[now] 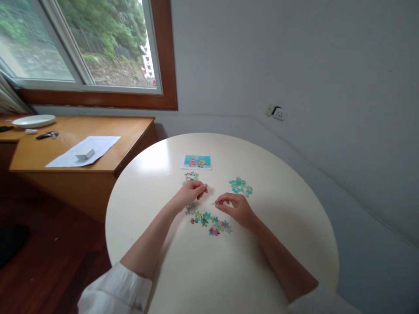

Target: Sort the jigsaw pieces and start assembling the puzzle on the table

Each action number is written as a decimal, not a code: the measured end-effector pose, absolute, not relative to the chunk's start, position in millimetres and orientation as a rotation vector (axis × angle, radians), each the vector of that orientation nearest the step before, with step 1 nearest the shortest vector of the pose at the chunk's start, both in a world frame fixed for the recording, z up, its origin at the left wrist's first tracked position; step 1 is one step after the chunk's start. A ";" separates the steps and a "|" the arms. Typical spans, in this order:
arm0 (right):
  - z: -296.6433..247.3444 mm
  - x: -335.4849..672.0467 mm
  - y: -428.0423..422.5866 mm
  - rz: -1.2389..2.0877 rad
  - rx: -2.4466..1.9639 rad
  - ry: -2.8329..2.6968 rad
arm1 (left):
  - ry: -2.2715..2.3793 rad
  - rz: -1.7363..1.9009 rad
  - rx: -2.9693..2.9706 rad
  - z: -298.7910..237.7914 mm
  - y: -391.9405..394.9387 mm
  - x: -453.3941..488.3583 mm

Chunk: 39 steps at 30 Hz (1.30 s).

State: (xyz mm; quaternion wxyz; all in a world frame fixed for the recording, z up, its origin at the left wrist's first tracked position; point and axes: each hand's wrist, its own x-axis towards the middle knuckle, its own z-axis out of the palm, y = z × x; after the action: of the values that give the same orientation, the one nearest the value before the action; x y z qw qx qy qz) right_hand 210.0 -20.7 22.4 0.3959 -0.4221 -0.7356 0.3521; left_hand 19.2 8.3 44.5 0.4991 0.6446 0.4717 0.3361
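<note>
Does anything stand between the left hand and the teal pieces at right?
Nothing visible: only tabletop shows between the left hand and the teal pieces. The right hand, pinching a piece, sits just below that line in the picture.

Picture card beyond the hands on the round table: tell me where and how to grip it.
I'd pinch the picture card by its right edge, coming in from the right. It lies flat on the table, so lifting an edge seems easiest, and puzzle pieces sit close to its near left corner.

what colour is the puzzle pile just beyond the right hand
The pile is mostly turquoise, seen in the head view.
</note>
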 end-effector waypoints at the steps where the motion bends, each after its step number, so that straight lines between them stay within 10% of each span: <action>1: 22.2 210.4 -20.4 0.863 -1.067 -1.849 | 1.102 0.731 1.556 45.6 4.2 23.8; 22: 12.6 207.9 -14.9 0.940 -1.119 -1.690 | 1.054 0.644 1.524 45.1 -1.0 30.2; 39: 15.8 202.0 -23.9 0.728 -1.017 -2.163 | 1.895 0.475 1.918 32.4 21.1 6.8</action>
State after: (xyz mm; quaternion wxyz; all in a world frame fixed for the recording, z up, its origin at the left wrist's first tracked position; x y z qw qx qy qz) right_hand 202.0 -23.9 15.8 0.3158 -0.3861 -0.8214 0.2765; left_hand 6.8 21.1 32.4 0.2006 0.6864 0.6780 0.1698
